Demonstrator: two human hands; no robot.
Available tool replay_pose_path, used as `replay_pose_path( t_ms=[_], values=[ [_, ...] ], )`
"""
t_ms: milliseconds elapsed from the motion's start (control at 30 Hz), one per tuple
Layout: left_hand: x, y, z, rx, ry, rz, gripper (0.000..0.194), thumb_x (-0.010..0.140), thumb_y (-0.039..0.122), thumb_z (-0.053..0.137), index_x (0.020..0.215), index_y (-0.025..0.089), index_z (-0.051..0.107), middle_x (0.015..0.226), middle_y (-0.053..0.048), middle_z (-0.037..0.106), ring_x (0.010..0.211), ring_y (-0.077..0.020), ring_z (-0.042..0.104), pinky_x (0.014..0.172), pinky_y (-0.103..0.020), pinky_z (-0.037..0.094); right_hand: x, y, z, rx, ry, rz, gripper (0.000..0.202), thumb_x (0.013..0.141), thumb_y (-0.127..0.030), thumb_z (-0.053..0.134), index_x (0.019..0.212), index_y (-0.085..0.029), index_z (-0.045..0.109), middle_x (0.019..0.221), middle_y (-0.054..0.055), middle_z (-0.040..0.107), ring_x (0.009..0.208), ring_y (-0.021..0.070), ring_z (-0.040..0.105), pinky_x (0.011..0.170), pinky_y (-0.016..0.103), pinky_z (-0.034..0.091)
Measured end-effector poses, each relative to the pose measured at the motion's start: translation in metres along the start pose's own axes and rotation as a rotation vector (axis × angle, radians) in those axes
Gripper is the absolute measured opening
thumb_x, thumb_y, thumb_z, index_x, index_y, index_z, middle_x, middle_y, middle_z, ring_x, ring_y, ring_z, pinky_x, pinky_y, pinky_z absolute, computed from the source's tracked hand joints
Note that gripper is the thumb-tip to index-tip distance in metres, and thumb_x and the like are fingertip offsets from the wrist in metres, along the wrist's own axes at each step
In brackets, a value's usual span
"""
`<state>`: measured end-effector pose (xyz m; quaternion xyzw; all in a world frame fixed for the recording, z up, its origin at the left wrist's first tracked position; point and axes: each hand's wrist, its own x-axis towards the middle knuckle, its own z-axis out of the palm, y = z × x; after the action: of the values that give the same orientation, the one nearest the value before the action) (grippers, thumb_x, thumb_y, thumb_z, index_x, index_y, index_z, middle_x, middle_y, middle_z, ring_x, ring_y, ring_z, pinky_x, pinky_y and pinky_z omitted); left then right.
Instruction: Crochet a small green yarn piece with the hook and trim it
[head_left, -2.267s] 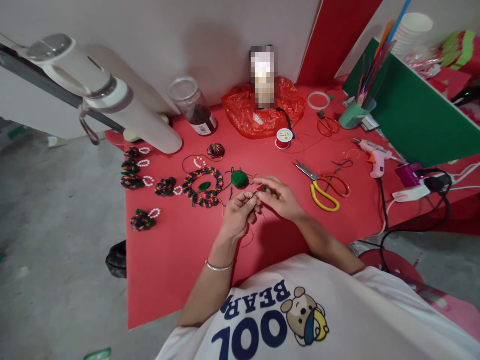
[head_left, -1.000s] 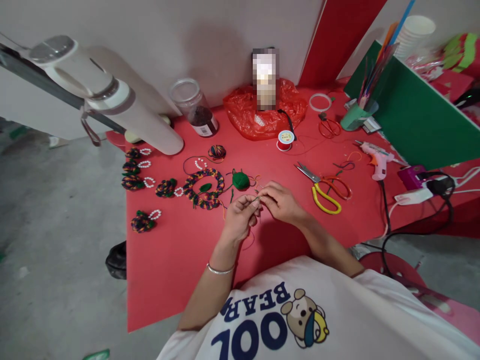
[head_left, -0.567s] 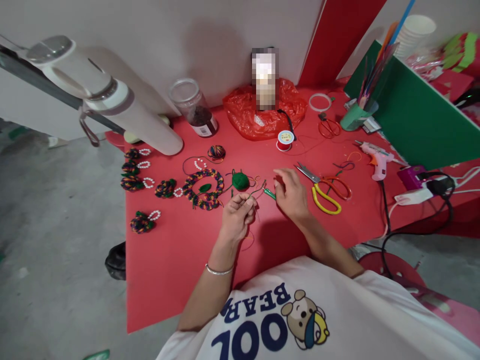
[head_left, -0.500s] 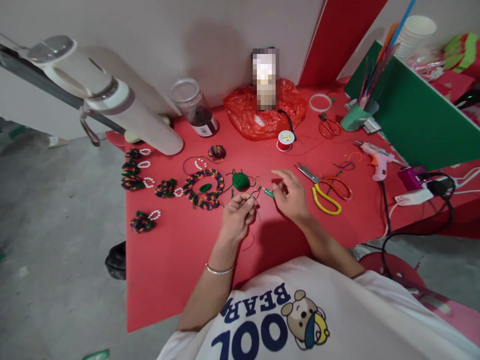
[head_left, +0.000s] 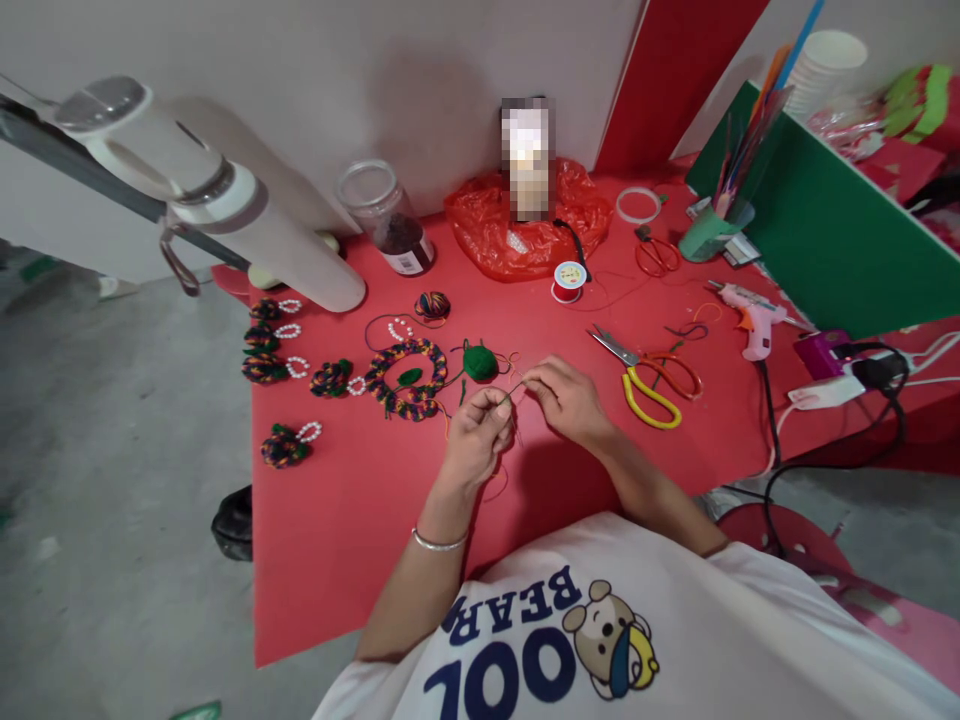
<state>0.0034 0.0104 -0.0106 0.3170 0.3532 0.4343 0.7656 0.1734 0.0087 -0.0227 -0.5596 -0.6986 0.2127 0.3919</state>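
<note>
My left hand (head_left: 478,428) is closed in a pinch on a thin piece of dark green yarn. To its right, my right hand (head_left: 564,398) has its fingertips pressed together on the same yarn (head_left: 517,387), stretched short between the two hands. The green-handled crochet hook is hidden now. Just beyond the hands rests a green yarn ball (head_left: 479,362), with loose strands around it. Left of that, a multicoloured crocheted ring (head_left: 382,368) lies flat with a small green leaf-shaped piece (head_left: 410,377) inside it.
Large scissors (head_left: 634,362) lie right of my hands, near a pink glue gun (head_left: 757,325). Several crocheted pieces with bead loops (head_left: 285,446) line the left edge. A tall bottle (head_left: 292,240), a jar (head_left: 397,235), a thread spool (head_left: 568,284) and a red bag (head_left: 487,235) stand behind.
My right hand has moved left towards my left hand, and its spread fingers have closed on the yarn. The hook's green handle, seen between the hands before, has gone from sight.
</note>
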Motion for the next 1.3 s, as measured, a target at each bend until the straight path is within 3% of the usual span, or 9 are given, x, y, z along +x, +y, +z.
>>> replay_pose_path(
  t_ms=[167, 300, 467, 533, 633, 767, 933, 1100, 1300],
  values=[
    [-0.002, 0.011, 0.001, -0.163, -0.015, 0.039, 0.031, 0.073, 0.028, 0.088, 0.077, 0.016, 0.061, 0.065, 0.004, 0.050, 0.044, -0.0015, 0.033, 0.034, -0.010, 0.022, 0.003, 0.011, -0.008, -0.155, 0.161, 0.187, 0.023, 0.102, -0.028, 0.051, 0.100, -0.022, 0.073, 0.095, 0.006, 0.072, 0.088, 0.0193, 0.066, 0.081, 0.030, 0.050],
    [-0.001, 0.019, -0.004, -0.304, 0.018, 0.005, 0.033, 0.069, 0.021, 0.090, 0.077, 0.015, 0.059, 0.073, 0.004, 0.048, 0.048, -0.0016, 0.032, 0.032, -0.008, 0.020, 0.002, 0.015, -0.010, -0.188, 0.357, 0.118, 0.026, 0.101, -0.027, 0.054, 0.120, -0.022, 0.071, 0.110, 0.011, 0.068, 0.100, 0.0224, 0.065, 0.086, 0.034, 0.052],
    [0.001, 0.016, -0.009, -0.317, 0.009, -0.153, 0.033, 0.067, 0.023, 0.090, 0.080, 0.015, 0.060, 0.066, 0.006, 0.045, 0.046, -0.0010, 0.027, 0.034, -0.007, 0.020, -0.003, 0.006, 0.001, -0.100, 0.026, -0.349, 0.032, 0.096, -0.024, 0.067, 0.125, -0.037, 0.071, 0.095, 0.001, 0.070, 0.087, 0.0152, 0.063, 0.074, 0.026, 0.049],
    [0.002, 0.012, -0.009, -0.284, 0.037, -0.159, 0.033, 0.067, 0.025, 0.090, 0.080, 0.015, 0.061, 0.062, 0.008, 0.044, 0.044, -0.0004, 0.025, 0.034, -0.007, 0.021, -0.004, 0.001, 0.005, -0.053, 0.016, -0.447, 0.026, 0.095, -0.025, 0.069, 0.118, -0.036, 0.074, 0.091, 0.000, 0.071, 0.081, 0.0134, 0.060, 0.070, 0.025, 0.047],
    [0.003, 0.009, -0.007, -0.252, 0.065, -0.168, 0.035, 0.064, 0.024, 0.091, 0.076, 0.015, 0.059, 0.058, 0.007, 0.045, 0.042, -0.0005, 0.027, 0.035, -0.009, 0.021, -0.006, -0.005, 0.010, -0.001, 0.050, -0.463, 0.019, 0.095, -0.025, 0.070, 0.110, -0.033, 0.077, 0.091, 0.000, 0.074, 0.079, 0.0132, 0.059, 0.068, 0.024, 0.047],
    [0.003, 0.005, -0.003, -0.214, 0.089, -0.163, 0.037, 0.063, 0.029, 0.092, 0.076, 0.015, 0.060, 0.055, 0.007, 0.047, 0.040, -0.0013, 0.030, 0.035, -0.011, 0.020, -0.008, -0.009, 0.014, 0.128, 0.106, -0.363, 0.018, 0.095, -0.023, 0.069, 0.104, -0.034, 0.079, 0.090, 0.000, 0.074, 0.078, 0.0129, 0.062, 0.070, 0.026, 0.050],
    [0.001, 0.003, 0.001, -0.105, 0.130, -0.059, 0.034, 0.073, 0.040, 0.087, 0.073, 0.016, 0.061, 0.050, 0.008, 0.045, 0.036, -0.0023, 0.029, 0.034, -0.014, 0.021, -0.007, -0.013, 0.010, 0.352, 0.236, -0.044, 0.017, 0.098, -0.028, 0.064, 0.102, -0.029, 0.081, 0.098, 0.004, 0.075, 0.083, 0.0143, 0.070, 0.071, 0.027, 0.058],
    [0.001, 0.002, 0.002, -0.014, 0.202, -0.008, 0.036, 0.067, 0.042, 0.089, 0.073, 0.017, 0.065, 0.044, 0.009, 0.042, 0.035, -0.0027, 0.029, 0.035, -0.015, 0.021, -0.002, -0.013, 0.004, 0.526, 0.260, 0.260, 0.022, 0.096, -0.039, 0.066, 0.096, -0.024, 0.081, 0.090, 0.003, 0.076, 0.059, 0.0099, 0.063, 0.052, 0.023, 0.054],
    [-0.002, 0.003, 0.002, 0.157, 0.192, -0.029, 0.033, 0.068, 0.043, 0.086, 0.069, 0.016, 0.067, 0.050, 0.003, 0.057, 0.033, -0.0047, 0.038, 0.033, -0.017, 0.026, -0.002, -0.010, 0.007, 0.668, 0.318, 0.382, 0.024, 0.093, -0.044, 0.067, 0.095, -0.022, 0.078, 0.082, 0.002, 0.077, 0.056, 0.0088, 0.062, 0.048, 0.020, 0.051]
  ],
)
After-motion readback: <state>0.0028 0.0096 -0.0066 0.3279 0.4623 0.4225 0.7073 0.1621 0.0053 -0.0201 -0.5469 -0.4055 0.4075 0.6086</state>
